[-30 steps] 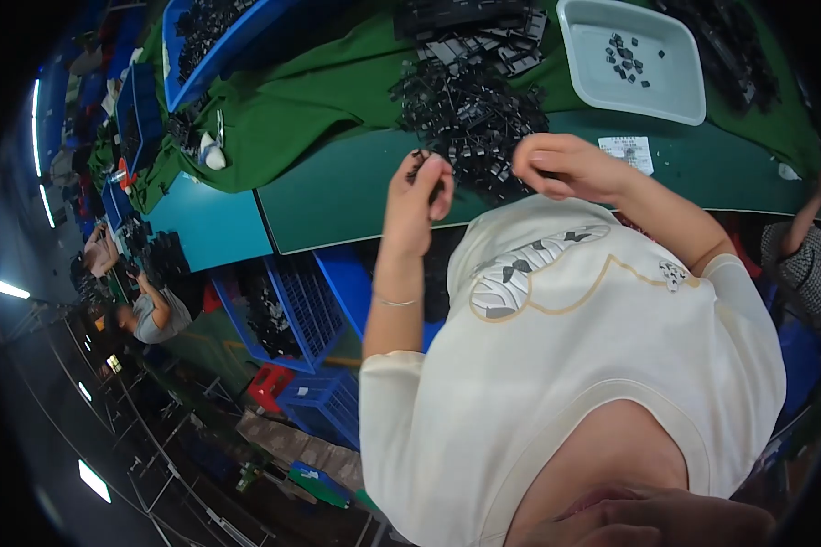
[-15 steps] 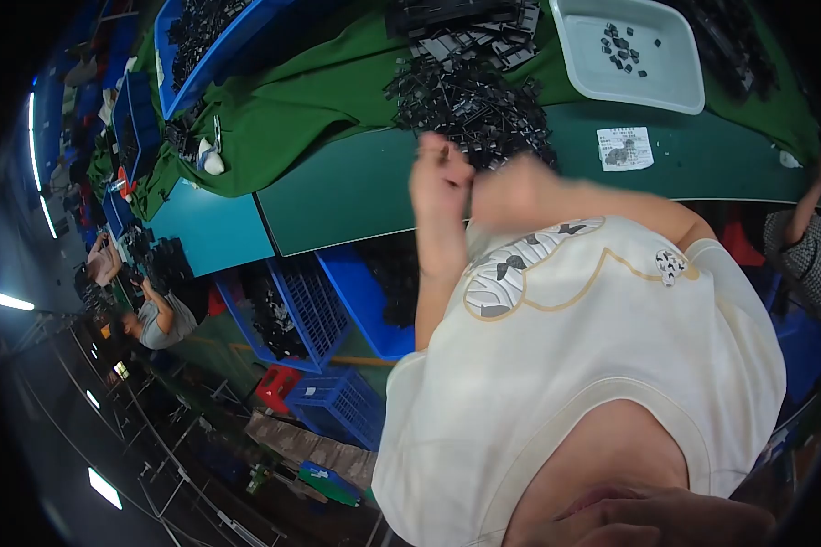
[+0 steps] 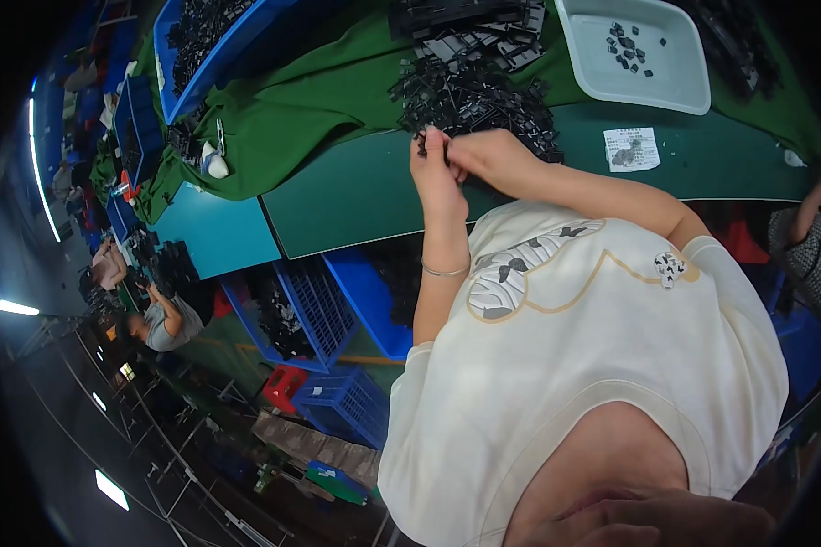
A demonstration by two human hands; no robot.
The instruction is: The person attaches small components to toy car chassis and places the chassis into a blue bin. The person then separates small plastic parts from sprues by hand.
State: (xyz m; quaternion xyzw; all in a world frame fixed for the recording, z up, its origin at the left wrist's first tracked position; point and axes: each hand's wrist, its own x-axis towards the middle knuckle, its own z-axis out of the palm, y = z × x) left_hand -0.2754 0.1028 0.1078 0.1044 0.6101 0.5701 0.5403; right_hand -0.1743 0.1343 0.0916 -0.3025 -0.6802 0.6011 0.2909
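My left hand [image 3: 436, 173], with a thin bracelet at the wrist, is closed on small black parts at the front of the pile. Touching its fingers from the right, my right hand [image 3: 497, 157] is bent inward with its fingertips pressed together; what they pinch is too small to make out. Just behind both hands spreads a heap of small black plastic parts [image 3: 483, 96]. Larger flat black pieces [image 3: 497, 41] lie behind that heap. A white tray [image 3: 597, 84] at the back right holds several small black pieces.
A printed paper slip [image 3: 631, 149] lies on the green table [image 3: 337, 202]. Green cloth [image 3: 274, 137] bunches at the left beside a blue bin [image 3: 214, 68]. Blue crates [image 3: 324, 314] stand below the table edge. Co-workers are at the far left [image 3: 169, 321] and right edge [image 3: 803, 232].
My left hand has moved right, and my right hand has moved left from apart to meet it. The blur on my hands half a second ago is gone.
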